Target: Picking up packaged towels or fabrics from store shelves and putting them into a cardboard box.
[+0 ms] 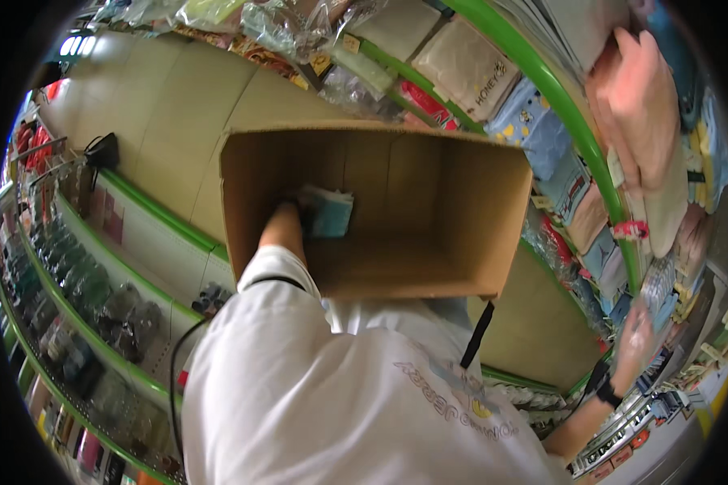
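My left hand reaches into an open cardboard box in front of my body. The hand is in shadow against a light-blue and white packet inside the box. Its fingers are partly hidden, so its grip is unclear. At the right, my right hand, with a dark watch on the wrist, is raised to a shelf of packaged cloth goods. Its blurred fingers touch or lie beside a clear-wrapped, striped packet; I cannot tell if they grip it.
Green-edged shelves with folded, wrapped textiles curve along the right. Lower shelves with dark bagged goods stand at the left. Between them runs a tiled floor. A black strap hangs below the box.
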